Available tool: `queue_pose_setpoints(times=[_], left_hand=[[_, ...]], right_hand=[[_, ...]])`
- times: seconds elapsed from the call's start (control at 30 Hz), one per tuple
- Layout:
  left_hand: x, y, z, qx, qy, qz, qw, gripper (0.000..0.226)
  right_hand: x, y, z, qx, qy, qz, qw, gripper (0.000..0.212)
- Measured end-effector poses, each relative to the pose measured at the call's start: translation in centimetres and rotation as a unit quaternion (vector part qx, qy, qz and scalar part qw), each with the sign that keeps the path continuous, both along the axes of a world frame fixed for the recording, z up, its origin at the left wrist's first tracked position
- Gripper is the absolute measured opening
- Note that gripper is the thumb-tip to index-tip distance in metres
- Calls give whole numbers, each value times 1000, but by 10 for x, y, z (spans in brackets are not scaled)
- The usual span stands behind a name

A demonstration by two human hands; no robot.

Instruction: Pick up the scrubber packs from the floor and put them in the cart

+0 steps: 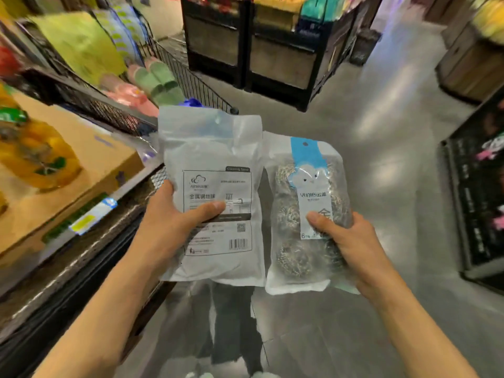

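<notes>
Holding two scrubber packs upright, side by side, off the floor [381, 132]: left hand [174, 222] gripping one pack [210, 159], right hand [351, 241] gripping the other [302, 263]. Cart not clearly showing.

Left pack [211, 192] in left hand [174, 216], beside right pack [305, 214] in right hand [351, 241]; shelf [81, 241] left.

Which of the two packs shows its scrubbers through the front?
The pack in the right hand, with the blue header; the left hand's pack shows its printed white back.
</notes>
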State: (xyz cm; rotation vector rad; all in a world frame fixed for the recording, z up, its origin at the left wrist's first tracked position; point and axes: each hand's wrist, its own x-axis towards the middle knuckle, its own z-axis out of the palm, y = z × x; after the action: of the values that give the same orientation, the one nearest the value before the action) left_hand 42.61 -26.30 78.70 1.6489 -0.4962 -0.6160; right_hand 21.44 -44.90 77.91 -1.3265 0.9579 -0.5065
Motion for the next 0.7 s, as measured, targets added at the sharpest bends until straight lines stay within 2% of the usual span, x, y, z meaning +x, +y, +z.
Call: queue_pose_setpoints(times=[0.1, 0.23, 0.5, 0.63, 0.7], left_hand=[[-14, 6, 62, -25, 3, -5, 1000, 43], [-32, 10, 112, -36, 10, -38, 999, 38], [-69, -27, 146, -44, 43, -136, 989, 49], [-117, -75, 160, -48, 42, -217, 974, 53], [-148, -100, 167, -55, 36, -261, 963, 49]], right_hand=[[-16, 15, 69, -8, -22, -29, 999, 25], [-40, 31, 119, -20, -49, -79, 996, 23], [-113, 37, 154, -40, -44, -190, 980, 32], [-173, 29, 165, -61, -37, -259, 963, 40], [-207, 28, 169, -75, -31, -293, 953, 44]])
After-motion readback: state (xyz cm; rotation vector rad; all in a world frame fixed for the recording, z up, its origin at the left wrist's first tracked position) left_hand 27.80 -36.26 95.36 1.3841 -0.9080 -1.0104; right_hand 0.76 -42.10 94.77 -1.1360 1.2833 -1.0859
